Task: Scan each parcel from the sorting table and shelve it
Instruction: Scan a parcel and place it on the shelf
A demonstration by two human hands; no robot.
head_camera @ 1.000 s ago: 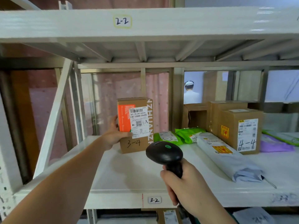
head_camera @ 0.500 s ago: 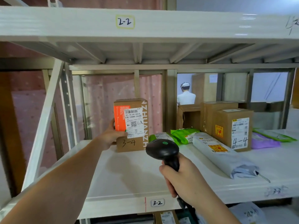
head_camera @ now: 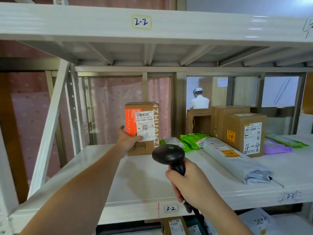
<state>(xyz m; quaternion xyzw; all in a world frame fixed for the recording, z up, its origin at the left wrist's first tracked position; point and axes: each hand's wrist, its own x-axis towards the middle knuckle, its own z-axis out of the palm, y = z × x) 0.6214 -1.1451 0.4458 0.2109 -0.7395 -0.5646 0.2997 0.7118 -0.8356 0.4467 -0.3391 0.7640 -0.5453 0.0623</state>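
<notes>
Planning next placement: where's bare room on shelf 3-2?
Free: shelf 3-2 left and front of the 3-4 box, up to the grey mailer. Crowded: right rear, with green bags and the 4-4 box.

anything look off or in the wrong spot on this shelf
Two boxes carry handwritten codes that differ from the shelf tag, which reads 3-2: the box gripped by the left hand says 3-4, and the box on the right says 4-4. The grey bag lies askew.
</notes>
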